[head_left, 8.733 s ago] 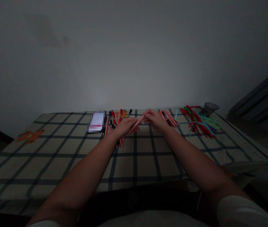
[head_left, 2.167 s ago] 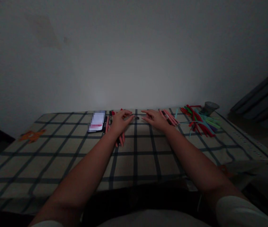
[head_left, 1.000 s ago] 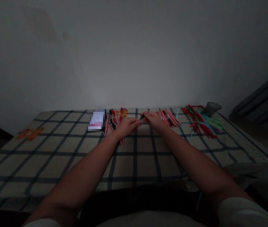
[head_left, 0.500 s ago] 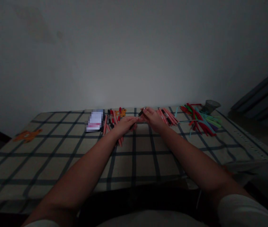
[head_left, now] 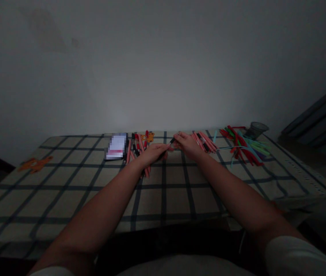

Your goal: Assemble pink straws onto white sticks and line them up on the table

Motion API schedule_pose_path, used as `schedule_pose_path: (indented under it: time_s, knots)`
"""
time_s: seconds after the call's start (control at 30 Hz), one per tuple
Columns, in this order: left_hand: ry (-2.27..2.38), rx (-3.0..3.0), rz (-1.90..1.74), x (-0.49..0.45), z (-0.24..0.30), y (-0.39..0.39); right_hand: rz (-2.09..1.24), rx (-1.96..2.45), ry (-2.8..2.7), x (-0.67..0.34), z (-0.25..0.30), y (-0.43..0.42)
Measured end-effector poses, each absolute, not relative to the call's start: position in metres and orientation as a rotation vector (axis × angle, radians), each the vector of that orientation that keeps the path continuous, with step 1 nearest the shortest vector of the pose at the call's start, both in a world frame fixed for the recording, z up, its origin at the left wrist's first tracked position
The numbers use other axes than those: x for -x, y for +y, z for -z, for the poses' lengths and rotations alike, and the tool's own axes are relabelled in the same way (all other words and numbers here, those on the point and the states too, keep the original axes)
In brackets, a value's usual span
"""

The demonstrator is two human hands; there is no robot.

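Note:
Both of my hands reach far across a checked tablecloth (head_left: 163, 191) and meet near its back edge. My left hand (head_left: 152, 152) and my right hand (head_left: 186, 143) are both closed on the same small dark pen (head_left: 169, 144), one at each end. Just left of my left hand lies a heap of pink, red and black pens (head_left: 136, 147). A row of pink pens (head_left: 204, 141) lies beside my right hand.
A blurred card (head_left: 116, 146) lies left of the pen heap. Coloured strips in red, green and blue (head_left: 243, 147) are piled at the back right, with a dark cup (head_left: 255, 129) behind them. An orange figure (head_left: 35, 163) lies far left. A wall stands behind.
Earlier my hands held a pink pen between them, then lay apart on the cloth. They have come together again on a dark pen and have barely moved in the last half second.

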State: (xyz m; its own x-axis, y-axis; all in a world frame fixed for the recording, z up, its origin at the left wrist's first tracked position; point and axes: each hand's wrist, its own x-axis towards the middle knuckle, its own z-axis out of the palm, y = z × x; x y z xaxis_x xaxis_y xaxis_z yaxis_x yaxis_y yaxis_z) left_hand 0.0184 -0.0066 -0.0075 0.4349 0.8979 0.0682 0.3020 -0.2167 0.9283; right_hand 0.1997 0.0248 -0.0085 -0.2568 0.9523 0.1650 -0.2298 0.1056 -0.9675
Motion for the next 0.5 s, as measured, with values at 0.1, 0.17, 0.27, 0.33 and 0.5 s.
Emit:
schedule_pose_path:
  time_s: [0.1,0.17,0.27,0.33,0.5]
  knots:
    - [1.026,-1.729,-0.819,-0.0203,0.0072,-0.0075,-1.37,0.837,-1.347,-0.2005,0.0085,0.0256]
    - [1.011,-1.671,-0.864,-0.022,0.0078,-0.008,-1.352,0.847,-1.351,-0.2008,0.0074,0.0251]
    - [1.021,-1.624,-0.897,-0.0223,0.0087,-0.0075,-1.349,0.823,-1.34,-0.2007,0.0064,0.0246]
    - [1.063,-1.633,-0.908,-0.0212,0.0084,-0.0065,-1.352,0.804,-1.338,-0.2008,0.0065,0.0245]
    - [1.044,-1.615,-0.94,-0.0204,0.0097,-0.0038,-1.342,0.801,-1.36,-0.2024,0.0081,0.0249]
